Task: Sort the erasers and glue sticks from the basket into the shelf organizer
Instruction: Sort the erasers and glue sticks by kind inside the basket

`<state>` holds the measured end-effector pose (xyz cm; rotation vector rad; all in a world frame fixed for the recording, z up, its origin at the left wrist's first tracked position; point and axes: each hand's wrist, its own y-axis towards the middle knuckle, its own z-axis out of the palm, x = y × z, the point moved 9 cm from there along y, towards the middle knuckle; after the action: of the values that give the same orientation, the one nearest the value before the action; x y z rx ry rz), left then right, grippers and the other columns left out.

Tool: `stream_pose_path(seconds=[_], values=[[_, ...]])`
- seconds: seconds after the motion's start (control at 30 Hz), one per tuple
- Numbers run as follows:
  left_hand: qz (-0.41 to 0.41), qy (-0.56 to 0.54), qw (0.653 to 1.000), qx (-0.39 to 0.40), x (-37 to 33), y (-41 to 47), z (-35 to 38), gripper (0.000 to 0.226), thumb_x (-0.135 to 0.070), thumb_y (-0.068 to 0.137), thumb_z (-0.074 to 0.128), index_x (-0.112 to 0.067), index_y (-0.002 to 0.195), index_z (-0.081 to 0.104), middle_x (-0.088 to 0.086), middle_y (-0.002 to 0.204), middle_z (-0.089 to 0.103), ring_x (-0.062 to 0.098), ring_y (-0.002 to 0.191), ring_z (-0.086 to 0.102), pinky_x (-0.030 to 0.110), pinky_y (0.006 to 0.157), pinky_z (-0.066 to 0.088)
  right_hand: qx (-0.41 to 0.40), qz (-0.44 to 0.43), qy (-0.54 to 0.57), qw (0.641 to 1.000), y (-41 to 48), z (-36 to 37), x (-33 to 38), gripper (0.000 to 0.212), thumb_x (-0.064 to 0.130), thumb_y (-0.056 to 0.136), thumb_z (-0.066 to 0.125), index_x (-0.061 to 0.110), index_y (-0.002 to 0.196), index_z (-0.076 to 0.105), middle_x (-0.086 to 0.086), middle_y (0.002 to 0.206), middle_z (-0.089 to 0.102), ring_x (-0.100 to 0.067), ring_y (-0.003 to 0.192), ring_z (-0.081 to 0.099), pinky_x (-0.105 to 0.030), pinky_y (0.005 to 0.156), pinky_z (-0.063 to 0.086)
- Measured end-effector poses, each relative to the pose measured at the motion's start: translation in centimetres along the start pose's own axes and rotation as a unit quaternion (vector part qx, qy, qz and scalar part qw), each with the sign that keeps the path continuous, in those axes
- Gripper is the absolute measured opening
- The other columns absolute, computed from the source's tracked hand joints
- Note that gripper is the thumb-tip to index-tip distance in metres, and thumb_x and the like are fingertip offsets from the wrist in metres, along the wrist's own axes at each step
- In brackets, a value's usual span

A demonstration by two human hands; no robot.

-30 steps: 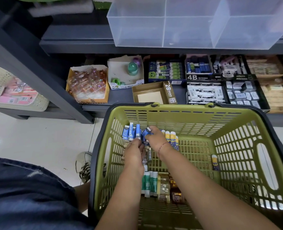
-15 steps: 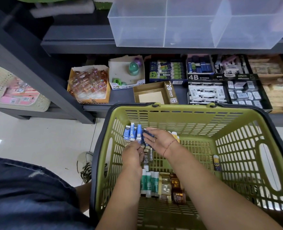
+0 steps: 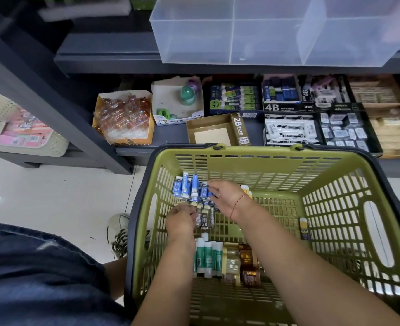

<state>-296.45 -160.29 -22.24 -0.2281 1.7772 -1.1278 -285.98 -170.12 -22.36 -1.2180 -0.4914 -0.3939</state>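
We are reaching both hands into the green basket (image 3: 264, 153), toward its far left corner. Our right hand (image 3: 226, 198) is pinching one of the blue erasers (image 3: 188, 188) between thumb and fingertips. The rest of that blue row is standing on end just to the left of its fingers, against the far wall. Our left hand (image 3: 181, 220) is lying a little nearer to us than the right, knuckles up. Its fingers are curling down onto the dark 2B erasers (image 3: 204, 218), which are lying between the two hands. We cannot tell whether it is gripping one or only touching them. Just to the right of the left forearm, the green-and-white glue sticks (image 3: 208, 257) are lying side by side on the basket floor. Brown packets (image 3: 247, 262) are touching them, between our forearms. A yellow-and-blue glue stick (image 3: 304, 229) is leaning on the wall well to the right of the right forearm. The clear shelf organizer (image 3: 264, 31) is sitting far beyond both hands.
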Motion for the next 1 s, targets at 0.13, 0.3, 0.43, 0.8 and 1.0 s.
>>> stream_pose_path(seconds=[0.13,0.3,0.43,0.8,1.0], values=[[0.037,0.118,0.989,0.082,-0.2,-1.4,2.2,0.016,-0.005,0.096,0.051,-0.015,0.093,0.063,0.007,0.095,0.068,0.014,0.080,0.063,0.026,0.076,0.050,0.056,-0.007,-0.116,0.992,-2.6,-3.7,1.7,0.024,0.011,0.096,0.053,0.003,0.118,0.059,-0.012,0.121,0.062,-0.023,0.117,0.058,-0.034,0.103,0.045],[0.164,0.445,0.832,0.287,2.1,-5.4,7.4,0.021,-0.023,0.099,0.052,-0.023,0.118,0.063,-0.005,0.126,0.058,0.013,0.111,0.053,0.023,0.091,0.038,-0.062,0.027,-0.648,0.759,-2.5,-16.4,4.3,0.018,0.016,0.094,0.052,0.008,0.105,0.064,-0.012,0.105,0.063,-0.022,0.092,0.061,-0.025,0.077,0.048],[0.183,0.599,0.698,0.347,7.0,-6.4,8.4,0.041,-0.036,0.095,0.056,-0.031,0.136,0.050,0.000,0.146,0.043,0.020,0.126,0.047,0.033,0.104,0.040,-0.040,0.025,-0.834,0.550,-1.3,-20.5,1.7,0.057,0.001,0.083,0.058,0.009,0.138,0.045,-0.016,0.141,0.043,-0.031,0.122,0.051,-0.033,0.096,0.047],[0.148,0.697,0.579,0.396,10.8,-5.8,8.1,0.058,-0.040,0.099,0.049,-0.031,0.151,0.025,0.002,0.158,0.025,0.026,0.141,0.030,0.037,0.113,0.031,0.069,0.069,-0.850,0.518,-2.8,-21.0,-3.4,0.029,0.002,0.088,0.056,0.013,0.114,0.053,-0.012,0.115,0.060,-0.024,0.099,0.060,-0.032,0.078,0.049],[0.146,0.695,0.583,0.395,11.2,-5.5,8.1,0.060,-0.039,0.098,0.050,-0.031,0.152,0.024,0.002,0.158,0.024,0.027,0.141,0.030,0.037,0.113,0.031,0.087,0.130,-0.806,0.571,-3.3,-21.1,-5.5,0.020,0.009,0.088,0.061,0.009,0.108,0.060,-0.006,0.110,0.060,-0.019,0.089,0.059,-0.031,0.076,0.050]])
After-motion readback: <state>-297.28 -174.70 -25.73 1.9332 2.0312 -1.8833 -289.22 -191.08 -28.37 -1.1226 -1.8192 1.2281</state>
